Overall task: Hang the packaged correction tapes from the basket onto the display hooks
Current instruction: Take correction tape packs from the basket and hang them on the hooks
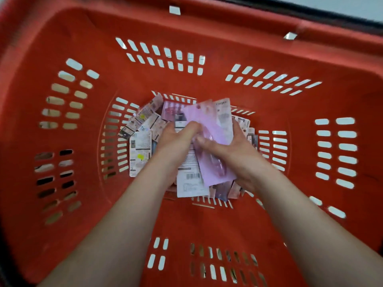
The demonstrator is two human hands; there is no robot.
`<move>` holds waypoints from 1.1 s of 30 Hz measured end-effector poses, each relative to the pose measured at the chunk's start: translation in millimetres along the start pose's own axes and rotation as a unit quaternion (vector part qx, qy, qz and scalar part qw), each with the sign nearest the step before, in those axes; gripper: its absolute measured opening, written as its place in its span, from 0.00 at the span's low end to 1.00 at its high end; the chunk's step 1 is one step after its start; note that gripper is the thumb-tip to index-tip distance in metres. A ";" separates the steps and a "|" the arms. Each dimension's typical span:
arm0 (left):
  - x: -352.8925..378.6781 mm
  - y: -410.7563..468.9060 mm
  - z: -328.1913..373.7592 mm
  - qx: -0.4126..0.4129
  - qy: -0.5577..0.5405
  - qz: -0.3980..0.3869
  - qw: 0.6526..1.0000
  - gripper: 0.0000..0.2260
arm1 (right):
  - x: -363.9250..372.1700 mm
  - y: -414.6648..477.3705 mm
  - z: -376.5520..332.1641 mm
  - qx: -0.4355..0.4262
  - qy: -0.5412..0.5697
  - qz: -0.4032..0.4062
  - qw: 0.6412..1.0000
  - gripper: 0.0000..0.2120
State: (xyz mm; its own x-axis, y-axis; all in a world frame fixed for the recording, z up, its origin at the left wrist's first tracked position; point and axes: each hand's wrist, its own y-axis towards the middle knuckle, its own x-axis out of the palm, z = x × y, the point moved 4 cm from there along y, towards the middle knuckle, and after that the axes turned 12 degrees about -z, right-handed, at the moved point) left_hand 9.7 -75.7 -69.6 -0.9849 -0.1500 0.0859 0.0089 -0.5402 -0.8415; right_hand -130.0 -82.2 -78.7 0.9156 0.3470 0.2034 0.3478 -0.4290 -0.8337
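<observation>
From the head view we look straight down into a red basket point(207, 79) with slotted walls and a slotted floor, and it fills almost the whole frame. At its bottom lies a loose heap of packs point(143, 129), the packaged correction tapes. Most of them show their printed white backs, and two carry small yellow stickers. The heap sits in the middle of the basket floor, and the packs overlap at all angles.

Both bare forearms come in from the lower edge and meet over the heap. The right hand point(234, 152) grips a pink pack point(215, 129). Its thumb lies across the face, and its fingers curl round the right edge from behind. This pack is tilted, with its upper end towards the far wall, and it is blurred, so we cannot read the print.

The left hand point(174, 143) sits just beside the right hand, and their thumbs nearly touch. Its thumb presses down on a white-backed pack point(190, 179) with a barcode, which pokes out below the palm and lies partly under the pink pack. The left fingers are tucked beneath and hidden, but the hand is closed round that pack.

Beyond the far rim, in the upper right corner, we see a strip of pale surface point(352, 7).
</observation>
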 end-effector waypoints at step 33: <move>-40.4 37.1 -61.0 -0.002 0.615 -0.106 0.781 0.09 | -37.0 -32.7 5.8 -0.053 -0.282 0.048 0.957 0.44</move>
State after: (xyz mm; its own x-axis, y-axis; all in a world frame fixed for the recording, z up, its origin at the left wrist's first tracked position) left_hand 39.3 -39.2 -136.8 -0.3855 0.8527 -0.3526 -0.1748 -0.4427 -0.8795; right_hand -176.4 -76.1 -61.9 0.7002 0.6834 -0.2065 0.3133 -0.5540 -0.7713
